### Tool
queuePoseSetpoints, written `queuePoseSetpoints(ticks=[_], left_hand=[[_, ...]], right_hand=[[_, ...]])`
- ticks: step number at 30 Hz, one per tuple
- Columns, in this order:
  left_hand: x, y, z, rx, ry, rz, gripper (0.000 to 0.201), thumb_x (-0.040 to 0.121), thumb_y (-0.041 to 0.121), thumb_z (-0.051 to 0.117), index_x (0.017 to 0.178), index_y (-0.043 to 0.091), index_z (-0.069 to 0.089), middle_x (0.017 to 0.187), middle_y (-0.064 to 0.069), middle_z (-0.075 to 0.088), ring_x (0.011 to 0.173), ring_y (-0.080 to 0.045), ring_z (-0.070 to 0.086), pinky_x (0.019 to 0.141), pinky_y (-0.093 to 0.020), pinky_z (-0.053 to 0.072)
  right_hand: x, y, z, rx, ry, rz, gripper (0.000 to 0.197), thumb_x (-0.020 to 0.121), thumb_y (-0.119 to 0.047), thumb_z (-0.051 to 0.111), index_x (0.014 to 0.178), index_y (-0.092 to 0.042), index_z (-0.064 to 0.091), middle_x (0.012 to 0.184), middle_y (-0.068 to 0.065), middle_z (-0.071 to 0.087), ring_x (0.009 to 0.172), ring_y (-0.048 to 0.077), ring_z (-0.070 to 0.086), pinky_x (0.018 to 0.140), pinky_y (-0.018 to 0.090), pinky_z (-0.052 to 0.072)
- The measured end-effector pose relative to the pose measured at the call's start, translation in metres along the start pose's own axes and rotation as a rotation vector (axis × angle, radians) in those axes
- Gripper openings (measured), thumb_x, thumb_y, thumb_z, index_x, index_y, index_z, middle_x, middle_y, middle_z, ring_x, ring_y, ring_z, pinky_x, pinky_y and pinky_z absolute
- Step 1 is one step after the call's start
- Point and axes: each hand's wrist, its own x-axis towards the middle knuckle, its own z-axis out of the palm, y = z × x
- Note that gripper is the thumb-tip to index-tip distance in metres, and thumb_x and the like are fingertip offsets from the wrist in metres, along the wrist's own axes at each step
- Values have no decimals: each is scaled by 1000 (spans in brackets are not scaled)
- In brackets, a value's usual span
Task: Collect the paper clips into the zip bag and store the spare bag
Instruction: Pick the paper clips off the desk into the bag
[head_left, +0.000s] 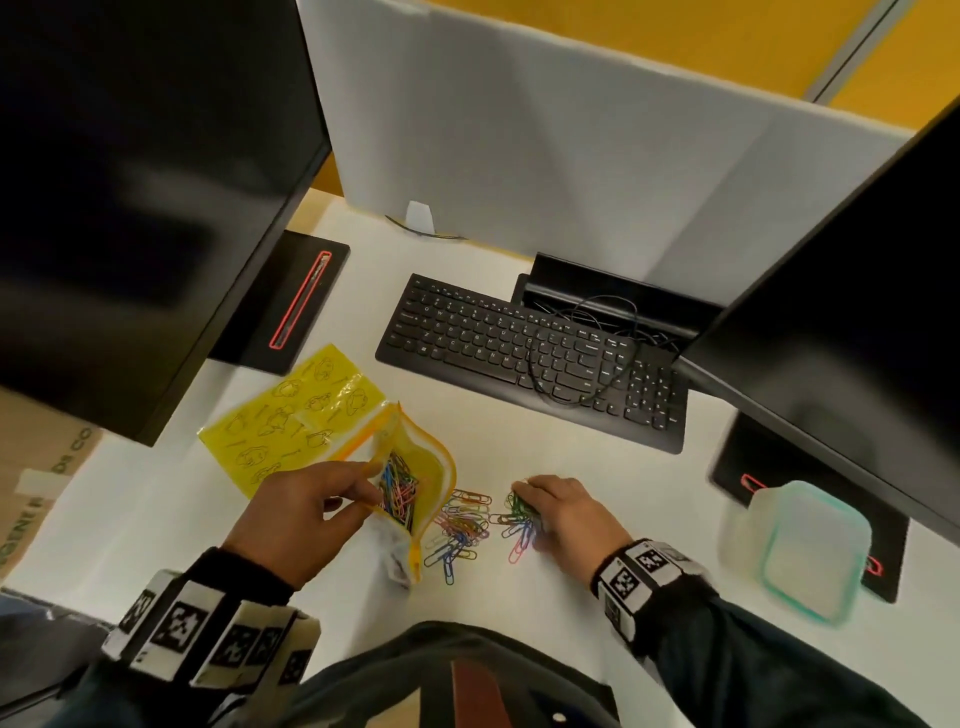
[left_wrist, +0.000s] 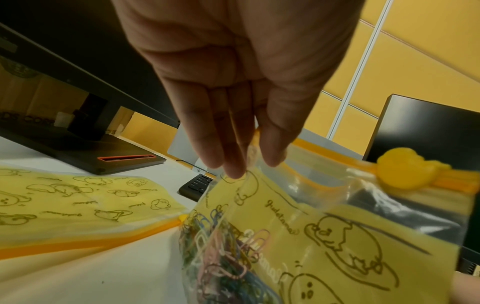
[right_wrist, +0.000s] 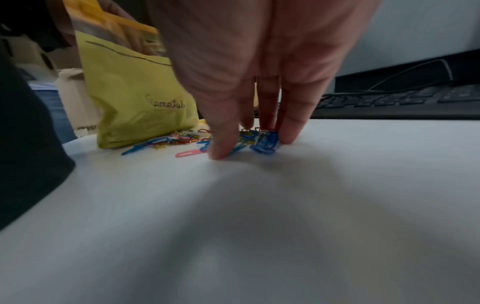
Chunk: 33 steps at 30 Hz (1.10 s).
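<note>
My left hand (head_left: 332, 501) pinches the near rim of a yellow zip bag (head_left: 415, 483) and holds its mouth open above the desk; several coloured clips lie inside it (left_wrist: 223, 257). A second yellow zip bag (head_left: 291, 421), the spare, lies flat on the desk behind it (left_wrist: 78, 197). Loose coloured paper clips (head_left: 462, 525) are scattered right of the held bag. My right hand (head_left: 540, 512) is down on the desk, thumb and fingers closing round a small bunch of clips (right_wrist: 257, 139). The held bag (right_wrist: 135, 98) stands just left of that hand.
A black keyboard (head_left: 530, 358) with a loose cable lies behind the clips. Two monitors on black stands (head_left: 291, 301) flank the desk. A translucent lidded container (head_left: 800, 551) sits at the right. A white partition (head_left: 519, 156) closes the back.
</note>
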Motion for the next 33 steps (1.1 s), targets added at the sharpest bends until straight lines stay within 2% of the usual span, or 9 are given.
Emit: queuePoseSetpoints(ticks=[6, 10, 16, 18, 20, 23, 26, 31, 33], left_hand=[[-2, 1, 6, -25, 1, 7, 42, 71, 2, 70, 70, 44, 65, 81, 54, 52, 90, 17, 56, 75, -7, 48], [-4, 2, 7, -14, 21, 25, 36, 73, 3, 69, 79, 38, 64, 90, 30, 63, 92, 9, 58, 78, -12, 49], [-5, 3, 6, -18, 10, 34, 25, 74, 18, 67, 83, 42, 62, 89, 36, 61, 90, -3, 61, 77, -20, 51], [-5, 3, 6, 1, 11, 50, 38, 74, 10, 70, 81, 47, 62, 95, 30, 58, 92, -3, 60, 76, -21, 52], [-4, 3, 6, 21, 4, 52, 44, 73, 8, 70, 79, 50, 61, 96, 29, 58, 94, -3, 59, 74, -20, 54], [-3, 4, 6, 34, -5, 53, 46, 72, 8, 71, 76, 52, 60, 95, 30, 58, 95, -1, 58, 74, -19, 53], [-3, 6, 7, 51, -9, 62, 47, 72, 8, 72, 74, 54, 60, 94, 29, 58, 97, 0, 57, 74, -19, 53], [-5, 1, 5, 25, -7, 44, 43, 72, 9, 71, 76, 51, 61, 84, 45, 59, 97, 2, 57, 75, -19, 53], [-5, 1, 5, 27, -11, 43, 44, 73, 10, 71, 74, 53, 61, 83, 49, 56, 98, 3, 56, 75, -18, 53]], right_hand=[[10, -23, 4, 18, 89, 67, 29, 92, -10, 45, 120, -9, 55, 119, 14, 54, 110, 31, 51, 87, 34, 44], [15, -30, 3, 32, 99, 140, 25, 88, -2, 45, 109, -8, 57, 111, 14, 56, 104, 31, 54, 82, 32, 43], [4, -25, -17, 479, 249, 293, 35, 75, 10, 58, 66, -23, 62, 70, -7, 62, 66, 10, 58, 56, 2, 40], [-3, -37, -33, 658, 304, 256, 44, 73, 13, 60, 60, -29, 61, 63, -8, 62, 53, 2, 60, 55, 9, 50], [-6, -57, -51, 771, 334, 154, 45, 73, 14, 61, 62, -29, 62, 65, -6, 63, 48, 2, 61, 58, 20, 56], [0, -92, -68, 743, 304, 16, 27, 75, 9, 66, 72, -18, 67, 67, -6, 62, 52, -10, 57, 53, 0, 42], [11, -112, -66, 717, 286, -38, 20, 74, -3, 72, 90, -14, 72, 79, -5, 64, 64, -6, 56, 61, 1, 40], [15, -82, -60, 844, 460, 101, 27, 80, -9, 68, 101, -26, 66, 92, -6, 63, 79, 13, 59, 69, 23, 52], [11, -58, -50, 595, 337, 201, 40, 79, -12, 70, 115, -24, 59, 109, -3, 59, 95, 16, 58, 78, 20, 49]])
